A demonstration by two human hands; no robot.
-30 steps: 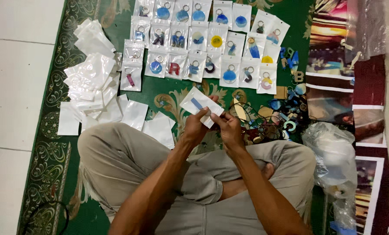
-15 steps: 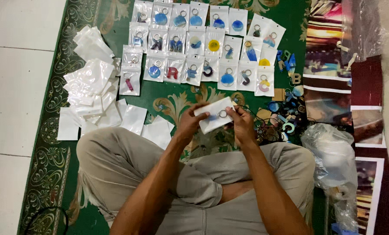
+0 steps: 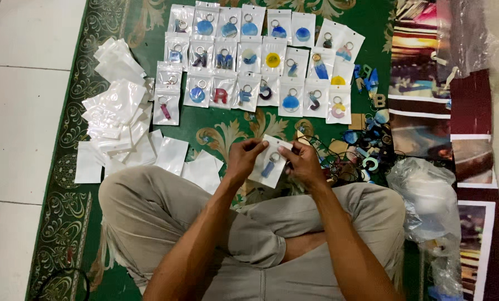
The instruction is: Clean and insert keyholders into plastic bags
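Note:
My left hand (image 3: pixel 244 159) and my right hand (image 3: pixel 305 163) both grip a small clear plastic pouch (image 3: pixel 269 161) with a blue keychain inside, held above my crossed legs. My fingers pinch the pouch's upper edge. Beyond my hands, several filled pouches (image 3: pixel 260 67) with coloured letter and disc keychains lie in rows on the green patterned rug (image 3: pixel 149 17).
A heap of empty white pouches (image 3: pixel 124 120) lies to the left on the rug. Loose keychains and rings (image 3: pixel 361 150) are piled at the right, beside crumpled clear plastic bags (image 3: pixel 428 195) and printed pictures (image 3: pixel 422 83). White floor tiles (image 3: pixel 21 111) border the rug.
The pouch in my hands has turned from tilted flat to more upright, and both hands have shifted slightly right and lower over my legs.

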